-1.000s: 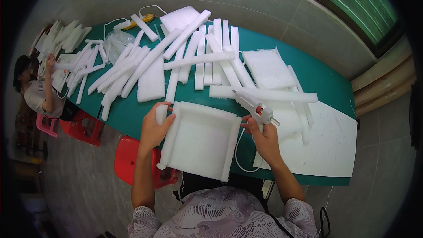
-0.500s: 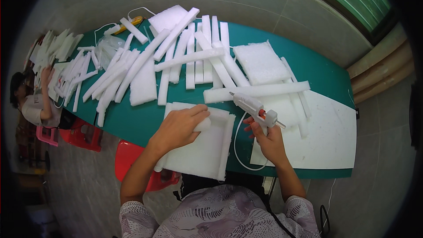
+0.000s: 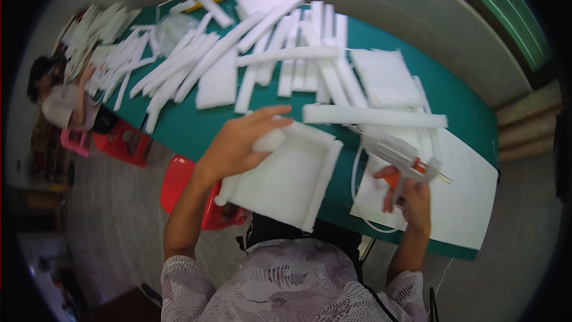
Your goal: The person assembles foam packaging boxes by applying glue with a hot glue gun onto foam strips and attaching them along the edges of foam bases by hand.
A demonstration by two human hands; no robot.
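The left hand [image 3: 229, 146] is over the upper left corner of a shallow white foam tray [image 3: 286, 182], which sits at the near edge of the green desk [image 3: 450, 86] and juts past that edge toward the person's lap. Its fingers are partly bent, with a small foam block [image 3: 271, 141] held between them and the thumb. Half a second ago these fingers curled closely over the block; now they reach out straighter above it. A second ago this hand was at the tray's left wall.

The right hand [image 3: 415, 203] is wrapped around the handle of a grey-white glue gun [image 3: 396, 152], some fingers spread near the orange trigger. It has moved right, away from the tray, so the gap between gun and tray is wider than before. The gun is now over the white board [image 3: 459, 209] at the desk's near right corner, nozzle toward the far left, close to a long foam bar [image 3: 375, 115]. Its white cord [image 3: 354, 185] loops down between tray and board.

Foam strips [image 3: 220, 56] lie piled toward the desk's far edge, as before. At its left end, another person [image 3: 68, 104] sits.
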